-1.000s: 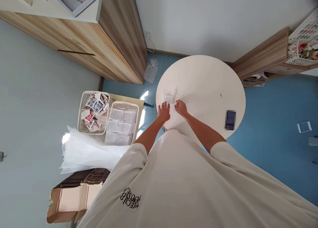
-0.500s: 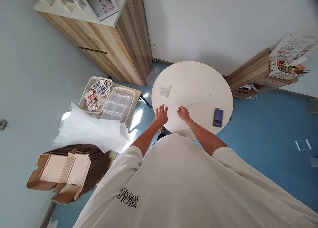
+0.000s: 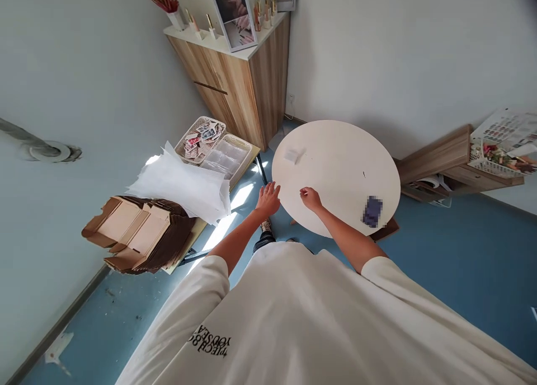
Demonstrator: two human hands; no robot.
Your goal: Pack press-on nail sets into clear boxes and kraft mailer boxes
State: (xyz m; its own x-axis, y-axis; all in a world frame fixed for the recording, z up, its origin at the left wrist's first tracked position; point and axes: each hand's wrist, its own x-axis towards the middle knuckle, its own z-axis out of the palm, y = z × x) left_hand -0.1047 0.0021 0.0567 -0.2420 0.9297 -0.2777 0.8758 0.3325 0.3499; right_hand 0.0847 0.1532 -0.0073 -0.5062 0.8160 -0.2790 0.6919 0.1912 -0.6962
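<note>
My left hand (image 3: 269,199) is held over the left edge of the round white table (image 3: 339,178), its fingers spread and nothing in them. Farther right, above the near part of the tabletop, is my right hand (image 3: 311,198) with its fingers curled in toward the thumb. Whatever it may hold is too small or hidden to make out. A small clear plastic packet (image 3: 292,156) lies on the tabletop beyond my left hand. Toward the right edge rests a dark blue rectangular thing (image 3: 372,211), blurred into blocks.
On a low table at left stand a basket of nail-set cards (image 3: 201,140), a basket of clear packs (image 3: 226,156), white sheets (image 3: 180,181) and folded cardboard boxes (image 3: 138,228). A wooden cabinet (image 3: 235,94) stands behind, a low shelf (image 3: 440,155) at right.
The view has tilted up and turned left, so the room appears shifted right. My left hand has moved left, from over the tabletop to its edge. My right hand stays curled.
</note>
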